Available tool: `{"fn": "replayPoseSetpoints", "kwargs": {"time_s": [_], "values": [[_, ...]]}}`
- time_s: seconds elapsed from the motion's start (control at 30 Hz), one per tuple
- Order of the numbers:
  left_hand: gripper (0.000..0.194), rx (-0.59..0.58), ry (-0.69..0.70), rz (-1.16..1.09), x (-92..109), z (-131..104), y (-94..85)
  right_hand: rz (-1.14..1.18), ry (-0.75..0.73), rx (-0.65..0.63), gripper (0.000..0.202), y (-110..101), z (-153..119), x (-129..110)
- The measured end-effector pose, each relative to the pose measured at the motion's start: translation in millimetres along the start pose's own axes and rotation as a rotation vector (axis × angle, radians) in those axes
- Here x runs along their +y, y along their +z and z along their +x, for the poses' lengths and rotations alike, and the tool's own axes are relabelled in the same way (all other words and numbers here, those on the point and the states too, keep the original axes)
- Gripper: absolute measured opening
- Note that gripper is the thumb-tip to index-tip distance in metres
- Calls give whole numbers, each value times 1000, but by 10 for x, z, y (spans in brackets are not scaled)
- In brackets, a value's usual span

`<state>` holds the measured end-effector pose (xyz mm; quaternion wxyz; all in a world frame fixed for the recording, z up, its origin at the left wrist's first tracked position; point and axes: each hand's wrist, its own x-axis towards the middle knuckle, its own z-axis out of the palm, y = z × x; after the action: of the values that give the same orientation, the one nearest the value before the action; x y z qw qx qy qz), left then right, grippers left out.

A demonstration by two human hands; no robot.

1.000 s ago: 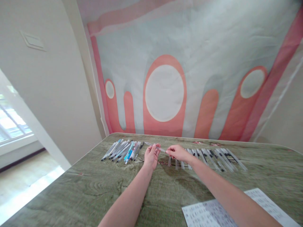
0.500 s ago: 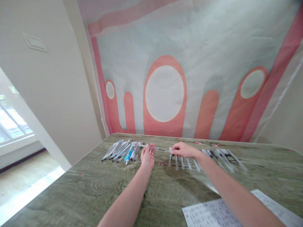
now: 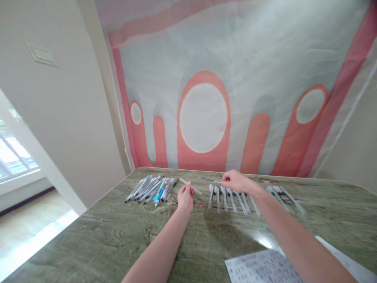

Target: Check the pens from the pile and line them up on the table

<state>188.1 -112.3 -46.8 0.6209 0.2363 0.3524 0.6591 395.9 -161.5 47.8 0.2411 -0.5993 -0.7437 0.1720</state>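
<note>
My left hand (image 3: 185,197) is closed in a pinch on a translucent pen barrel (image 3: 198,191), which slants down to the right. A thin pen refill (image 3: 207,179) sticks out to the left from my right hand (image 3: 235,182), whose fingers are pressed together on its end. Barrel and refill are apart from each other. Below my right hand lies a row of several clear pen barrels (image 3: 233,202) with dark pieces at their far ends. To the left of my left hand is a pile of pens (image 3: 147,190), some grey, some blue.
Further right lie more pens (image 3: 284,196), partly behind my right forearm. Sheets of paper with writing (image 3: 259,267) rest at the front right of the wood-patterned table (image 3: 118,239). A printed pink and grey sheet (image 3: 203,118) covers the wall behind.
The refill has come out of the barrel in my left hand. My right hand has moved right and slightly up with it, while the barrel has tilted down to the right.
</note>
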Motion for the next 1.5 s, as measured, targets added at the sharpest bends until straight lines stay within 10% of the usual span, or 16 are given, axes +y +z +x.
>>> {"fn": "replayPoseSetpoints", "kwargs": {"time_s": [0.27, 0.53, 0.73, 1.5], "values": [[18, -75, -152, 92, -66, -146, 102, -66, -91, 23, 10, 500, -47, -361], [24, -183, 50, 417, 27, -88, 38, 97, -149, -185, 16, 581, 2, -252], [19, -290, 251, 827, -36, -54, -40, 132, 20, 125, 20, 654, 195, 105], [26, -364, 304, 696, -71, -175, 6, -100, -56, 222, 25, 938, 246, 219]]}}
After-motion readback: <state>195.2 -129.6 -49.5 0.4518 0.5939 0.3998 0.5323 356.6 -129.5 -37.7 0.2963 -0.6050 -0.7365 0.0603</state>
